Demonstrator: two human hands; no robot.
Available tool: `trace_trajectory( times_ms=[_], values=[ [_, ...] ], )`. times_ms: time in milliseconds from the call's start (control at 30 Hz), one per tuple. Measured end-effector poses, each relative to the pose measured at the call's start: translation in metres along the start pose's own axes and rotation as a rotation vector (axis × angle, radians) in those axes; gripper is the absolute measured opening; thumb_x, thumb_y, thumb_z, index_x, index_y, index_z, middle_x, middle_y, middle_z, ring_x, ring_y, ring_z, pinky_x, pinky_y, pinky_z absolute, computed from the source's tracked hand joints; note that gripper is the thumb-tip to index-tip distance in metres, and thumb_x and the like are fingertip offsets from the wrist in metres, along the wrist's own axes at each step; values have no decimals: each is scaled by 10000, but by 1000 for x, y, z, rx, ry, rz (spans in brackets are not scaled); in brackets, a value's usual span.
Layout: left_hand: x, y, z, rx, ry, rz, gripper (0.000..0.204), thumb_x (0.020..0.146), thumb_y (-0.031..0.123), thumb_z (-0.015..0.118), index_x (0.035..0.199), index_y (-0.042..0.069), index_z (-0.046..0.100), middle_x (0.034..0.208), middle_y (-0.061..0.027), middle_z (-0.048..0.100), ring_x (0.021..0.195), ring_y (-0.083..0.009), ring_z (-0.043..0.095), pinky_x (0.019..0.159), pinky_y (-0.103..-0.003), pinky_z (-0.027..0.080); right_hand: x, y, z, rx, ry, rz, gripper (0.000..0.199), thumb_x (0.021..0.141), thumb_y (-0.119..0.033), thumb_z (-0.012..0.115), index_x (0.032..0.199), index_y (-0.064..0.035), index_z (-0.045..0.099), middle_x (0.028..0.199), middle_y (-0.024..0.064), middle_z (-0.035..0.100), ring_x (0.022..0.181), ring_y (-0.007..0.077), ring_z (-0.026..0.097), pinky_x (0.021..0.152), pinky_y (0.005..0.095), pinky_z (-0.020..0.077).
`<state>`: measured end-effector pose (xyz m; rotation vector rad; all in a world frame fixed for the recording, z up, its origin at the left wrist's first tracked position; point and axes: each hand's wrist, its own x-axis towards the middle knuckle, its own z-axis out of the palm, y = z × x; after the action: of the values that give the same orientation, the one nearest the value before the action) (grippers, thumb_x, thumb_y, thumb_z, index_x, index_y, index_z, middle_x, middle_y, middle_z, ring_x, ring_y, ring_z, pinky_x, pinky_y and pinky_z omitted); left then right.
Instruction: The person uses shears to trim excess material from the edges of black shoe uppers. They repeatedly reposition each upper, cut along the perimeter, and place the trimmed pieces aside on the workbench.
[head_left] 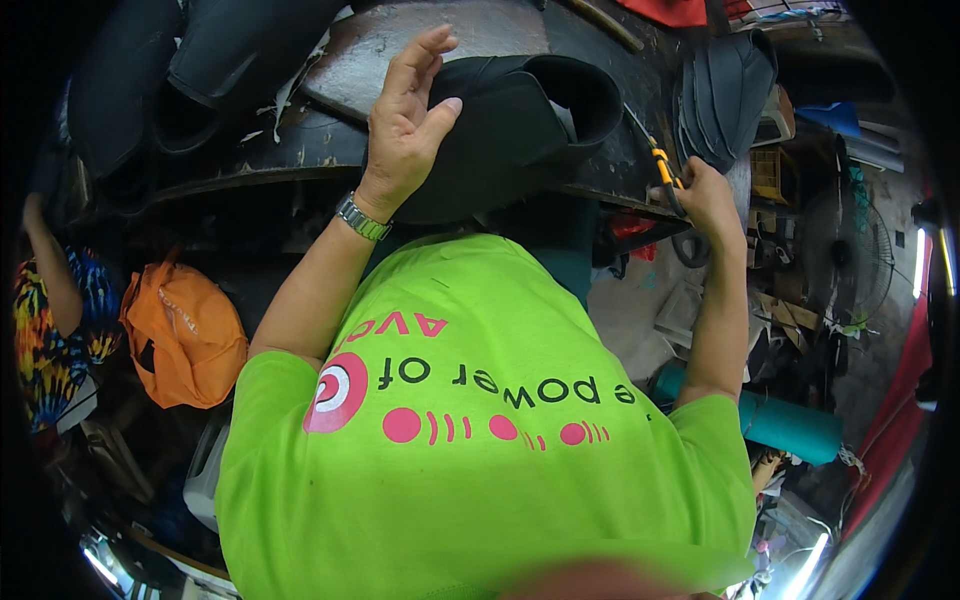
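Observation:
My left hand (402, 120), with a metal watch on the wrist, is raised palm inward at the left edge of a black curved sheet piece (480, 125). Its fingers are stretched out and the thumb stands apart; whether it touches the piece I cannot tell. The piece is bent into a loop at its right end and lies over the table's near edge. Right of it, my right hand (703, 200) is closed on scissors (661, 165) with yellow and black handles, their blades pointing away toward the tabletop. A stack of curved black pieces (725, 100) stands beyond that hand.
More large black pieces (235, 55) lie at the left of the dark worn table (350, 70). A wooden stick (605, 22) rests at the back. An orange bag (185, 335) and another person (60, 300) are at left; a fan (845, 250) and teal roll (795, 425) at right.

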<state>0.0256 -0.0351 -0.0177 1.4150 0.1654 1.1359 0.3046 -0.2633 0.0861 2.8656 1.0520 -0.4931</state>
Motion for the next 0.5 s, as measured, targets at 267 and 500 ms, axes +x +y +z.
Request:
trace_trajectory(
  times_ms=[267, 500],
  values=[
    [0, 0, -1, 22, 18, -17, 483, 858, -88, 583, 1330, 15, 555, 1390, -98, 493, 1358, -218, 452, 1192, -364, 303, 28, -18, -3, 191, -29, -194, 527, 694, -205, 894, 1089, 11, 620, 782, 85, 604, 733, 183, 598, 671, 327, 484],
    [4, 16, 12, 280, -28, -25, 434, 829, -22, 689, 1256, 21, 621, 1343, -129, 540, 1313, -256, 495, 1114, -353, 373, -10, -101, 32, 567, 142, -321, 508, 916, -307, 618, 1284, 27, 513, 947, 283, 676, 920, 421, 664, 812, 477, 505]
  ],
)
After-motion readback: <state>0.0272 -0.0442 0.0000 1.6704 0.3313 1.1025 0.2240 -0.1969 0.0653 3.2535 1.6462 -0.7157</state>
